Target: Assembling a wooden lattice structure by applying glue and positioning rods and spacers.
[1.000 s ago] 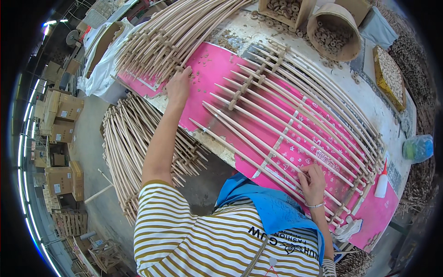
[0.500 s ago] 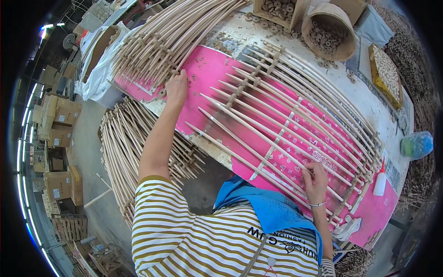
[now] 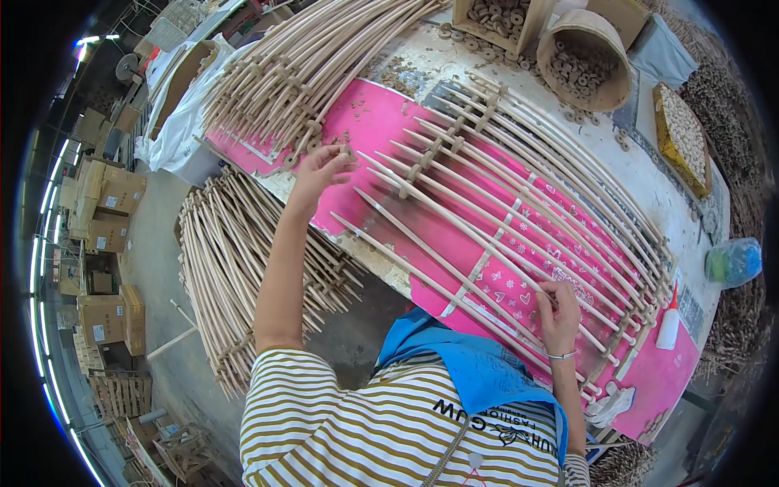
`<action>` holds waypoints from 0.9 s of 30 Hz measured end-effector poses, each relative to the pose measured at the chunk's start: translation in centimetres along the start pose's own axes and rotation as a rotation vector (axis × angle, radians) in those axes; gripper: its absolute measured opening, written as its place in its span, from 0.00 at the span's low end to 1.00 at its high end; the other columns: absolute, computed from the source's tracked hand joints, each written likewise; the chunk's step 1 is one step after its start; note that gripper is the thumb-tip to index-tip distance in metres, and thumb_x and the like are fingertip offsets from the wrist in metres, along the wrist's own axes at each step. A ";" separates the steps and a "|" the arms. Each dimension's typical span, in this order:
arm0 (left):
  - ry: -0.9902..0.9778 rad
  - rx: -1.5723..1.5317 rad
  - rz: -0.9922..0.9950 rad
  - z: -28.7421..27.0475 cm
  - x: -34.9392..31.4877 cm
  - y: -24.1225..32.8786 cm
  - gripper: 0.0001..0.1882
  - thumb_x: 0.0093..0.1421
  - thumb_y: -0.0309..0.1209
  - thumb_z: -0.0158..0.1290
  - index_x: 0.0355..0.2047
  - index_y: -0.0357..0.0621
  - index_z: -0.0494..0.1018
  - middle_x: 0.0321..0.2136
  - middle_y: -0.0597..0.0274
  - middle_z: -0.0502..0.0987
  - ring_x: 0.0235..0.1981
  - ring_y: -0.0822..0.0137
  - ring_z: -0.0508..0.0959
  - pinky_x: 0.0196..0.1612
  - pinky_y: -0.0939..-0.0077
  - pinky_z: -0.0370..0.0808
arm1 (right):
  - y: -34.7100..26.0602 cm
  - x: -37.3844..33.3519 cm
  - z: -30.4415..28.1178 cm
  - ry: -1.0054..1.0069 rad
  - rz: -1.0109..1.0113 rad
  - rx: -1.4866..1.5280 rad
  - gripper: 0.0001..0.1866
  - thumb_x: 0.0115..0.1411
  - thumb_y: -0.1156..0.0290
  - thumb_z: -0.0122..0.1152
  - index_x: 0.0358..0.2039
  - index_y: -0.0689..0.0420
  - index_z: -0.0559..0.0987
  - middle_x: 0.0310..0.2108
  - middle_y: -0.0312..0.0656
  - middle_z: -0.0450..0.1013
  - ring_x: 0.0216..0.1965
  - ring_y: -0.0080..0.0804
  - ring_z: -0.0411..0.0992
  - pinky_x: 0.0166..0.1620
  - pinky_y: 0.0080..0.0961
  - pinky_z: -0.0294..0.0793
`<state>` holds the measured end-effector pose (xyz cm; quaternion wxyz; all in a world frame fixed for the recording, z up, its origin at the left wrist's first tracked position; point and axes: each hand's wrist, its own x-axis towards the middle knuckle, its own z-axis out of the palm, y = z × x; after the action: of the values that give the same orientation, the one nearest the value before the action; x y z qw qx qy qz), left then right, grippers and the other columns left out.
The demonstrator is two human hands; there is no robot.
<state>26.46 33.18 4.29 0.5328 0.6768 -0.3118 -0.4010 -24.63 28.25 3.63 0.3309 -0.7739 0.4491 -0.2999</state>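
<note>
A row of pale tapered wooden rods (image 3: 487,235) lies across a pink sheet (image 3: 369,114), with brown wooden rings and crosspieces (image 3: 422,162) strung along them. My left hand (image 3: 320,174) is held above the sheet, left of the rods' pointed ends. Its thumb and fingertips are pinched on a small brown piece that looks like a wooden ring (image 3: 346,149). At the lower right, my right hand (image 3: 558,318) rests against one of the rods with its fingers curled closed. Something dark shows between those fingers; I cannot make it out.
A pile of ringed rods (image 3: 284,81) lies at the far left, with another bundle (image 3: 235,276) below the table edge. Behind stand a bucket of rings (image 3: 621,85) and a wooden box (image 3: 527,32). A glue bottle (image 3: 668,326) and a blue-green bag (image 3: 733,261) are at right.
My left hand has come away from the edge of the far-left rod pile, moving right and slightly nearer, with its fingertips now pointing to the rods. My right hand has barely moved.
</note>
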 end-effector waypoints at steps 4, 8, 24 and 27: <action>-0.012 -0.093 -0.014 0.4 -1.3 -0.6 0.20 0.74 0.40 0.55 0.58 0.39 0.76 0.48 0.59 0.84 0.49 0.66 0.84 0.50 0.74 0.81 | 0.2 0.3 0.1 -0.013 -0.013 0.002 0.06 0.62 0.80 0.66 0.40 0.62 0.80 0.33 0.45 0.72 0.32 0.36 0.74 0.36 0.30 0.72; -0.065 -0.143 -0.060 0.3 -1.6 -1.4 0.19 0.73 0.41 0.57 0.57 0.41 0.77 0.46 0.61 0.84 0.48 0.69 0.84 0.49 0.76 0.80 | 0.3 0.3 0.0 -0.036 -0.045 -0.016 0.05 0.65 0.77 0.65 0.40 0.63 0.80 0.34 0.43 0.72 0.32 0.32 0.73 0.36 0.26 0.72; -0.037 -0.099 -0.183 4.0 -4.4 -1.8 0.19 0.69 0.45 0.62 0.48 0.42 0.81 0.38 0.70 0.83 0.33 0.83 0.77 0.28 0.89 0.65 | -0.6 1.2 0.7 0.024 -0.159 -0.161 0.06 0.62 0.75 0.68 0.38 0.60 0.81 0.32 0.44 0.73 0.33 0.40 0.74 0.37 0.33 0.73; -0.027 -0.105 -0.173 4.2 -4.7 -2.1 0.19 0.69 0.45 0.62 0.46 0.42 0.81 0.37 0.69 0.83 0.32 0.83 0.76 0.27 0.88 0.67 | -1.2 0.9 0.6 0.001 -0.118 -0.177 0.06 0.63 0.73 0.68 0.37 0.60 0.81 0.31 0.44 0.72 0.33 0.40 0.74 0.37 0.34 0.73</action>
<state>20.48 35.69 2.82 0.5265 0.6669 -0.2380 -0.4705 -23.16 28.02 4.35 0.2429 -0.8249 0.4278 -0.2787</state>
